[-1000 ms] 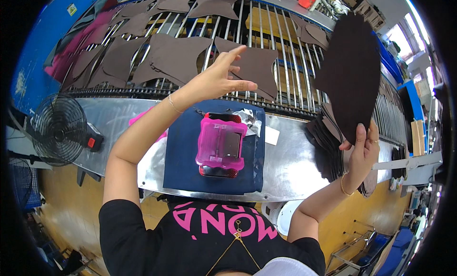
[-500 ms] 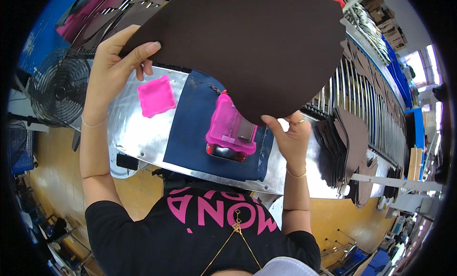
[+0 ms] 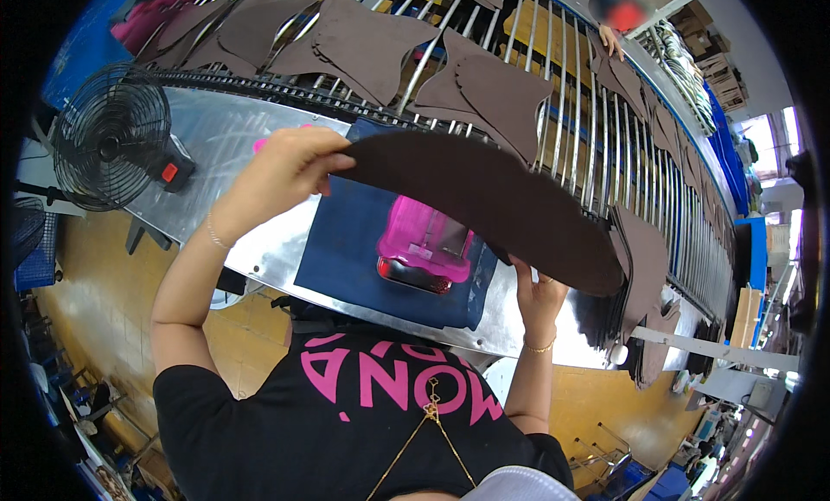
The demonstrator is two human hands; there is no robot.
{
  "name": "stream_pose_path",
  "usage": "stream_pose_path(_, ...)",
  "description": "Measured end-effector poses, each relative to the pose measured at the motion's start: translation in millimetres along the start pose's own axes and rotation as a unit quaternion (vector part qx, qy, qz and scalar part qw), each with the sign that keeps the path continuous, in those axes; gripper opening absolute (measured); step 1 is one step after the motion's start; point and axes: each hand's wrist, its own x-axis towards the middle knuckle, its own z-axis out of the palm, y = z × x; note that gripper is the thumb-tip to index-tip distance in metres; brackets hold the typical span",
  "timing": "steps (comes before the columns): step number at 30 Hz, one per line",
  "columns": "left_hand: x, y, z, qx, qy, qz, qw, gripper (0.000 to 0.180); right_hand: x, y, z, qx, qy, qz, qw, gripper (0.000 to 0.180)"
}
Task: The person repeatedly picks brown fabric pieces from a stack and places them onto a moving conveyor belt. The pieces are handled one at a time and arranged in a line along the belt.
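A dark brown cut sheet piece [image 3: 484, 198], leather-like, is held up above the bench, tilted so it looks like a long narrow curve. My left hand [image 3: 298, 165] pinches its left end between thumb and fingers. At its lower right edge my right hand [image 3: 538, 295] grips it, with some fingers hidden behind. Below the piece, a pink wavy-edged tray [image 3: 424, 242] with small items in it rests on a dark, red-speckled case [image 3: 413, 274]. Both lie on a blue mat [image 3: 341, 246]. Beside my right hand stands a stack of brown pieces [image 3: 640, 263].
Across the bench runs a rack of metal rollers [image 3: 540, 95] carrying several brown pieces [image 3: 367, 51]. A black fan [image 3: 111, 146] stands at the left end of the metal bench [image 3: 268, 263]. Another person's hand [image 3: 610, 41] reaches over the far side of the rack.
The brown piece has come down and turned from broad face to narrow tilt, uncovering the rollers. My left hand moved right and down, now hiding most of the separate pink tray; my right hand lowered.
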Motion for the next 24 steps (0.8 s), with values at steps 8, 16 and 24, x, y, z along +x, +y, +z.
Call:
stream_pose_path(8, 39, 22, 52, 0.126, -0.106, 0.202, 0.965, 0.010, -78, 29, -39, 0.032, 0.037, 0.237, 0.970, 0.014)
stream_pose_path(16, 64, 45, 102, 0.116, -0.121, 0.312, 0.935, 0.013, -55, -20, -150, 0.031, 0.239, 0.224, 0.944, 0.010)
stream_pose_path(24, 45, -6, -13, 0.004, 0.160, 0.142, 0.977, 0.055, 119, 1, -101, 0.297, 0.142, 0.239, 0.914, 0.035)
